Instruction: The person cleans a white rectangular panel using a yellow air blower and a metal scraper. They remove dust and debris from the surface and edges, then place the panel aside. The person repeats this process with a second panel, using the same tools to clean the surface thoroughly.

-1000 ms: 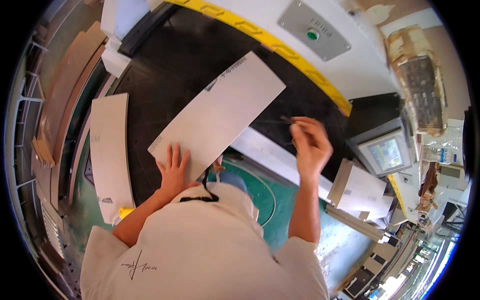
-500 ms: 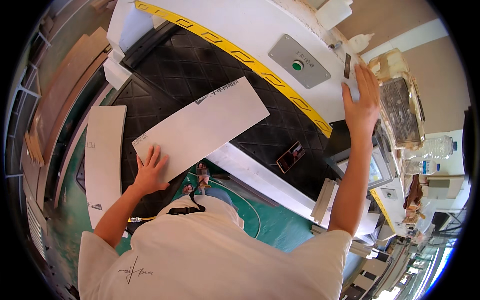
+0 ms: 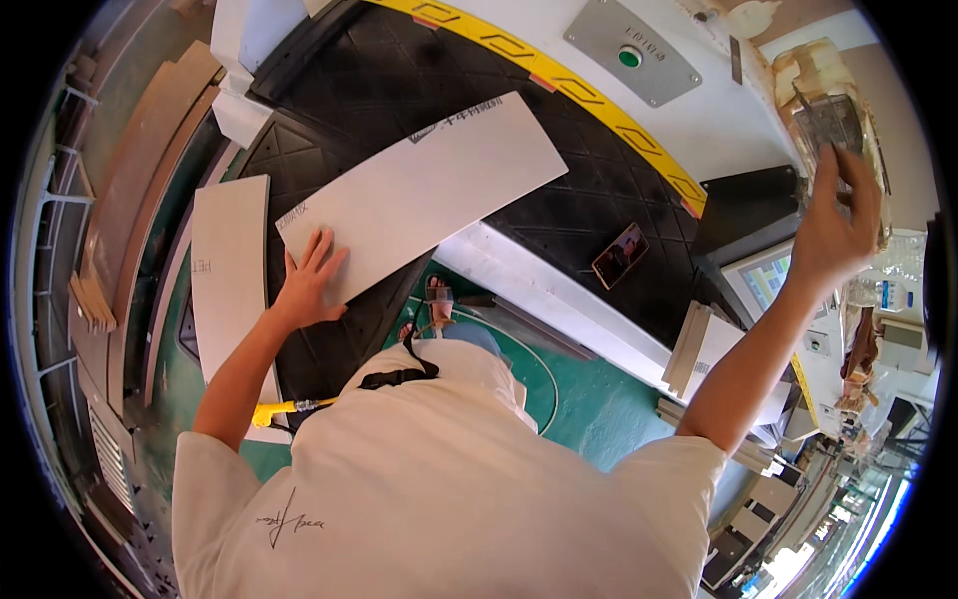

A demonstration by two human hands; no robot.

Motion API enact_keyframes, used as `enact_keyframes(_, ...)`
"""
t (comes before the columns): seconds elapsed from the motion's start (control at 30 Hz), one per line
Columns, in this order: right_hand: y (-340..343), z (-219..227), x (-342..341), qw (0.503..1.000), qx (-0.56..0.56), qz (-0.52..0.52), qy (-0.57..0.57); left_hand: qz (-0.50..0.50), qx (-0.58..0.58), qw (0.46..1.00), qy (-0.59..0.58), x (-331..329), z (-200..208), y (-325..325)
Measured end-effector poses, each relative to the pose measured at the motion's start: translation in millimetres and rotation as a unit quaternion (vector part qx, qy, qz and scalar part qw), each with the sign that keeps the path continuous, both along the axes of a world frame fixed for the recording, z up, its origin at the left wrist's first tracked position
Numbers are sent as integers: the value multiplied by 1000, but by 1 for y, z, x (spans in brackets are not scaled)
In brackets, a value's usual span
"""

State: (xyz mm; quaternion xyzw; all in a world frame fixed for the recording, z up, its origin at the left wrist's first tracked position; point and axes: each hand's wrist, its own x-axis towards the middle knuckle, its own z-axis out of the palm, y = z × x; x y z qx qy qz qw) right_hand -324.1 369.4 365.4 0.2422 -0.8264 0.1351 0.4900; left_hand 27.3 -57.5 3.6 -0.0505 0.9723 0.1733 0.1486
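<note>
A long white board [image 3: 429, 180] lies slanted across the black quilted-pattern bed. My left hand [image 3: 311, 285] rests flat near its lower left corner, fingers spread. A second white board [image 3: 232, 270] lies to the left, with a narrow gap between the two. Far to the right, my right hand [image 3: 846, 225] is raised at the near edge of a dark tray [image 3: 828, 118] on the machine's ledge. Its thumb and fingers are bent together in a pinch; anything between them is too small to make out.
A yellow strip [image 3: 589, 95] edges the bed below a panel with a green button [image 3: 630, 56]. A phone [image 3: 621, 256] lies on the bed. At right are a screen [image 3: 763, 280] and plastic bottles [image 3: 883, 294]. A yellow air gun [image 3: 274, 412] hangs by my left elbow.
My right hand has moved right, from above the white machine panel to the tray, and its fingers have closed. The left hand stays on the board. The whole view has shifted.
</note>
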Motion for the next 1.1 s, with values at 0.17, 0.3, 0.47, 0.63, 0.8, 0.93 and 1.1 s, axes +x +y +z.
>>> enact_keyframes(0.17,-30,-83,59,798,-335,338,-369,-15,1,1000,5,-3,-2,-19)
enact_keyframes(0.3,-86,-205,88,474,-462,245,-709,-28,3,1000,0,-18,-2,-31)
enact_keyframes(0.47,-121,-321,116,263,-527,177,-789,30,-71,997,-18,-24,-4,-1)
enact_keyframes(0.63,-162,-309,123,252,-465,273,-803,150,-45,975,156,-28,-51,64)
enact_keyframes(0.8,-185,-315,112,330,-414,296,-795,162,-49,974,153,-53,-58,80)
enact_keyframes(0.93,-218,-325,99,332,-347,308,-821,173,-34,968,179,-61,-62,80)
enact_keyframes(1.1,-274,-342,101,328,-323,273,-844,172,-23,969,176,-62,-65,91)
